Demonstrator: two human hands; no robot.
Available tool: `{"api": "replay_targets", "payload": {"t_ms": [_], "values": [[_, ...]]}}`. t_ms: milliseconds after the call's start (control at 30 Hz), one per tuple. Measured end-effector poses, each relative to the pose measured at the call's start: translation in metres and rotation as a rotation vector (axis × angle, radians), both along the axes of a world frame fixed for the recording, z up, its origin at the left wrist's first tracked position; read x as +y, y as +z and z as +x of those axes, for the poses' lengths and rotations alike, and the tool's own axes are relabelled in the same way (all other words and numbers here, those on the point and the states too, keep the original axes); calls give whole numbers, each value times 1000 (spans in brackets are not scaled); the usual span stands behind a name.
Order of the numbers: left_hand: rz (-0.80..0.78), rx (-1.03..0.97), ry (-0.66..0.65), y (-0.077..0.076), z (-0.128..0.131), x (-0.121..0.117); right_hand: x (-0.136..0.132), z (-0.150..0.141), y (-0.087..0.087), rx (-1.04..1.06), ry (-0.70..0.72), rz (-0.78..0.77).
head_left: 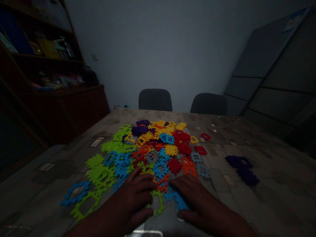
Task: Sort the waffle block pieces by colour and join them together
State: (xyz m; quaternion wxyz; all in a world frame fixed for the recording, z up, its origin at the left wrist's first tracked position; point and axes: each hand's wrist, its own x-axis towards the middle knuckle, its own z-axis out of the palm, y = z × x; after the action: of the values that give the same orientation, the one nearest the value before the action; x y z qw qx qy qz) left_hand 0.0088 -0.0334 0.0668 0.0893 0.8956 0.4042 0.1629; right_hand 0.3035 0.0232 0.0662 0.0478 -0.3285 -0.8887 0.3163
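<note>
My left hand point(138, 196) is over the near edge of a pile of flat plastic interlocking pieces with toothed edges. Its fingers are loosely bent and its thumb stands apart; no piece shows in its grasp. Beside its fingertips lie a light-green frame piece point(160, 204) and an orange piece point(163, 183). My right hand point(194, 194) rests low with fingers stretched out and thumb apart. Partly under it is a blue piece point(180, 200). Just beyond the hands lie a blue window piece point(160, 169), a red square point(174, 166) and an orange piece point(189, 167).
Green pieces point(101, 174) spread to the left, with a blue frame point(76, 193) at their outer edge. Purple pieces point(243, 168) lie apart on the right of the patterned table point(222, 138). Two dark chairs point(155, 99) stand behind it. A shelf cabinet point(66, 105) is at left.
</note>
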Motion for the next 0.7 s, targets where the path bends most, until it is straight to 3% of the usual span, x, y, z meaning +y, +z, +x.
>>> {"api": "replay_targets", "payload": {"t_ms": [200,367,533,700], "values": [[3,-55,78,-3,3,5,1,1,-1,34,-14,47],[125,-35,155,-12,-1,9,6,13,-6,35,-81,83],[132,-43,145,-12,-2,10,5,16,7,-41,-91,20],[175,-52,127,-14,14,0,2,15,14,-69,-89,6]]}}
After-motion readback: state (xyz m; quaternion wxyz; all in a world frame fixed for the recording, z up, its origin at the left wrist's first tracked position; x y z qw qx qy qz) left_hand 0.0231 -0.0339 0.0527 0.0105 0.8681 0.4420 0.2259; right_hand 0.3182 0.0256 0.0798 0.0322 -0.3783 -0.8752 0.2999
